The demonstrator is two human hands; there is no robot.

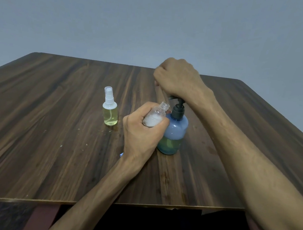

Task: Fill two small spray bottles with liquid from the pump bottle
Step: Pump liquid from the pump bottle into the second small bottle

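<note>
A blue pump bottle (174, 132) stands on the wooden table (56, 126), about a third full of yellowish liquid. My right hand (178, 77) rests as a fist on its dark pump head (178, 109), fingers curled; something may be inside the fist but I cannot tell. My left hand (140, 133) grips an open, uncapped small clear bottle (158, 115), tilted with its mouth just under the pump spout; foamy white liquid shows inside. A second small spray bottle (110, 110) stands upright to the left, capped with its white sprayer and filled with pale yellow liquid.
Small drops and crumbs speck the table around the capped bottle. A bit of something blue (121, 155) peeks out beside my left wrist. The table's near edge runs just below my forearms; a plain grey wall is behind.
</note>
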